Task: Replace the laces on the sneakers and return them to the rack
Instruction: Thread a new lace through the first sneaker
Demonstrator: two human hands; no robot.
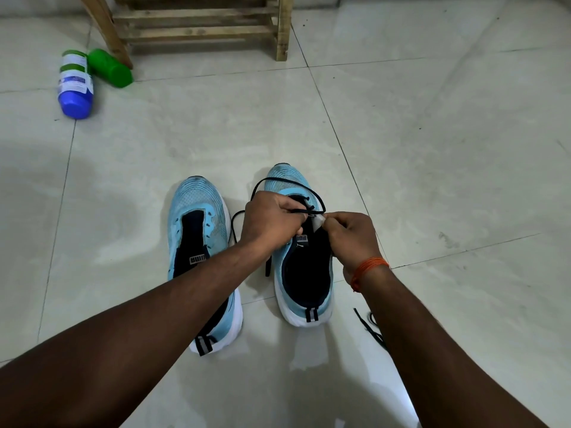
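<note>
While a blue-capped bottle (75, 84) and a green bottle (109, 67) lie on the tiled floor (432, 134) by the wooden rack (200, 26), contents unseen, a person's left hand (272, 220) and right hand (349, 236) pinch a dark lace (268, 267) with curled fingers over the right-side sneaker (285, 177); the unlaced sneaker (197, 208) just beside it reads "puma" on its tongue

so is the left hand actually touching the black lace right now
Touching. The head view shows the left hand with its fingers curled round the black lace above the right sneaker.
</note>
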